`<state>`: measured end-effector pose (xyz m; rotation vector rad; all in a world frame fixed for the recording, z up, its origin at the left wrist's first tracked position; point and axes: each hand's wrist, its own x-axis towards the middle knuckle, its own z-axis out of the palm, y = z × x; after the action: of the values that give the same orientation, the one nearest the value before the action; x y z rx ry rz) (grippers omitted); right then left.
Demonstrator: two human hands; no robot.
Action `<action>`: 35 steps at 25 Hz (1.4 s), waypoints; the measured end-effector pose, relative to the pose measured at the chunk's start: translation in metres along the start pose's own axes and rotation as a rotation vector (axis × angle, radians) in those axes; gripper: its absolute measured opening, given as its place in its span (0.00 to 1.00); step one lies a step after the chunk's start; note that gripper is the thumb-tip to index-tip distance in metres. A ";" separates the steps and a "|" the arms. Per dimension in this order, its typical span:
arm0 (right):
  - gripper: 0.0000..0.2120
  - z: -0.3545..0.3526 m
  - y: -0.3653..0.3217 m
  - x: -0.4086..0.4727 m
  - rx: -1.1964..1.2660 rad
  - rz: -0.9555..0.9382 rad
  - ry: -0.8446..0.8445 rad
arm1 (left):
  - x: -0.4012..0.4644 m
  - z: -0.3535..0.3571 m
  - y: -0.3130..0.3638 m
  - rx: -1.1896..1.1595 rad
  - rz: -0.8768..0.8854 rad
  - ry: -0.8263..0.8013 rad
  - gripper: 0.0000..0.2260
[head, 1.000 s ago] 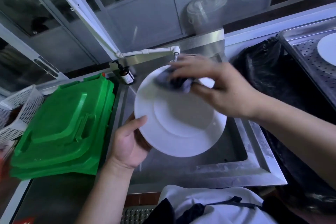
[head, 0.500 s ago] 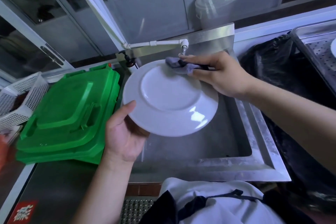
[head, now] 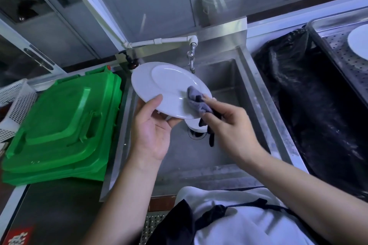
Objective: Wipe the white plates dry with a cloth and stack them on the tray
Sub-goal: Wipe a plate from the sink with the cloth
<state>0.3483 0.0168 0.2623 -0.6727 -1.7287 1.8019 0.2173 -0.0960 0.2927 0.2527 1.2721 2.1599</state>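
Note:
Over the steel sink (head: 229,157) I hold a white plate (head: 167,83), tilted, its underside and foot ring facing up. My left hand (head: 153,131) grips its near rim, thumb on top. My right hand (head: 231,125) presses a grey cloth (head: 197,101) against the plate's near right rim; a dark end of the cloth hangs below. A small stack of white plates (head: 196,126) shows in the sink under my hands. At the far right a perforated metal tray (head: 342,49) carries one white plate (head: 358,41), cut by the frame edge.
A tap (head: 191,59) hangs over the sink just behind the plate. Stacked green plastic lids (head: 59,125) lie left of the sink, a white mesh basket (head: 14,105) beyond them. A black plastic bag (head: 310,109) fills the space between sink and tray.
The cloth and my right hand moved from the plate's far edge to its near right edge. The plate dropped lower and tilted flatter, and my left hand shifted its grip.

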 end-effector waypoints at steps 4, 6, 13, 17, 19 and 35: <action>0.14 0.013 -0.014 -0.016 -0.094 -0.014 -0.230 | 0.012 -0.011 -0.010 -0.005 -0.009 0.070 0.19; 0.10 0.005 -0.024 -0.012 0.014 0.097 -0.410 | 0.018 -0.026 -0.009 -0.042 -0.079 0.120 0.18; 0.09 -0.013 -0.019 0.004 -0.243 0.078 -0.026 | 0.015 -0.067 -0.010 -0.094 -0.349 0.189 0.07; 0.14 0.041 0.008 -0.020 -0.696 -0.228 -0.092 | 0.012 -0.078 -0.007 -0.222 -0.523 0.233 0.06; 0.20 0.059 0.023 -0.036 -0.804 -0.201 -0.133 | 0.011 -0.084 -0.005 -0.247 -0.570 0.257 0.05; 0.17 0.054 0.041 0.018 -0.703 0.329 0.360 | 0.044 -0.134 -0.018 -0.089 -0.587 0.093 0.09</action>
<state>0.2960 -0.0111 0.2241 -1.5366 -2.0616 1.1110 0.1292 -0.1607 0.2017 -0.2379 1.1192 1.7248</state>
